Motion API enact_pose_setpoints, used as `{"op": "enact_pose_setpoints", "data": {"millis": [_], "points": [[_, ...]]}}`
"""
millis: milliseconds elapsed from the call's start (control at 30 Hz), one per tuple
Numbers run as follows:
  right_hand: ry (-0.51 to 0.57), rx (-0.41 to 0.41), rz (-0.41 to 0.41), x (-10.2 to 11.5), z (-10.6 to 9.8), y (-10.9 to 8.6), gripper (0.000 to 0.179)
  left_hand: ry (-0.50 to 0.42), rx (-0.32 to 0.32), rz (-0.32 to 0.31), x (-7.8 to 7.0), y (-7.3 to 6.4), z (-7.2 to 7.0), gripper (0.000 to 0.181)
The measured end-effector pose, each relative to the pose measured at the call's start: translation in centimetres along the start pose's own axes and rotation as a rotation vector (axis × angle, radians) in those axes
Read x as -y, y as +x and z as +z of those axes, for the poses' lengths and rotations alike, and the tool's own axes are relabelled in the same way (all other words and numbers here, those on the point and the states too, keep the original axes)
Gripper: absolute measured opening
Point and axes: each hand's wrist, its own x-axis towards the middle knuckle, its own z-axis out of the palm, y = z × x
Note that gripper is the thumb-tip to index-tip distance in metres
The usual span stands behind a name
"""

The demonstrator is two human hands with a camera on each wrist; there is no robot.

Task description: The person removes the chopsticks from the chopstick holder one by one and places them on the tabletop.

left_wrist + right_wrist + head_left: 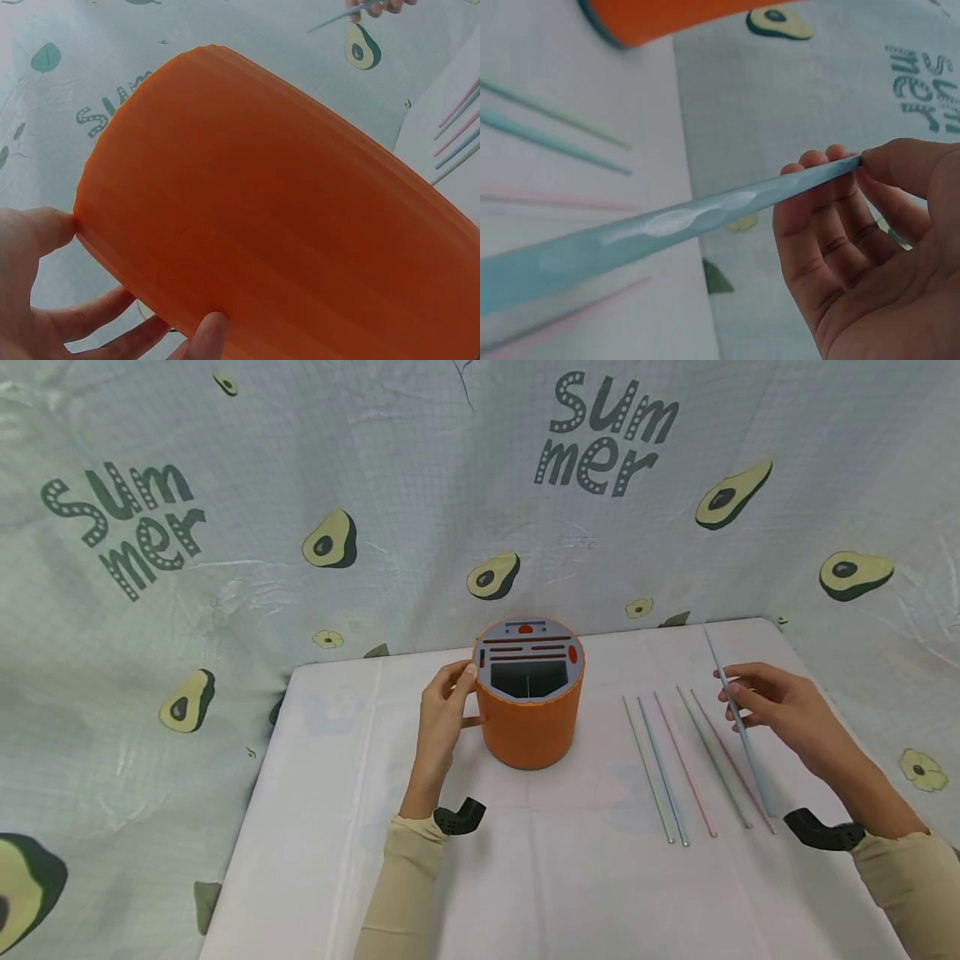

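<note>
An orange utensil holder [528,731] with a grey slotted top stands upright on the table. My left hand [442,710] holds its left side, thumb at the rim and fingers against the wall; the left wrist view shows these fingertips [214,330] on the orange side. To the right, my right hand [787,706] pinches a slim blue chopstick [752,764] between thumb and fingers. Close up in the right wrist view, that chopstick [705,213] has a dimpled surface, with the thumb near its far end. Beneath and left of it lie several more chopsticks, including a green one [647,768] and a pink one [686,768].
A white cloth covers the table [330,827]. Behind it hangs a pale sheet [420,468] printed with avocados and lettering. Each wrist wears a black mount, on the left [460,817] and on the right [823,832].
</note>
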Motion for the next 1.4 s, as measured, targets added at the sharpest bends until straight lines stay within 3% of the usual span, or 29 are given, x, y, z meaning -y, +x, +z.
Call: {"op": "enact_pose_setpoints", "data": {"millis": [367,867,1133,1400], "points": [[-0.126,0.035,0.081,-3.6,-1.3,-0.6,0.033,0.001,0.005,-0.011,-0.1,0.0,0.0,0.04],[-0.316,0.063,0.231,-8.5,-0.7,-0.5,0.042,0.001,0.004,-0.005,0.0,0.0,0.0,0.04],[-0.427,0.026,0.248,-10.6,0.0,-0.2,0.037,-0.009,-0.001,-0.002,-0.2,0.0,-0.1,0.039],[-0.495,-0.032,0.224,-11.3,0.9,0.0,0.034,0.014,0.009,0.019,0.0,0.0,-0.2,0.041]]}}
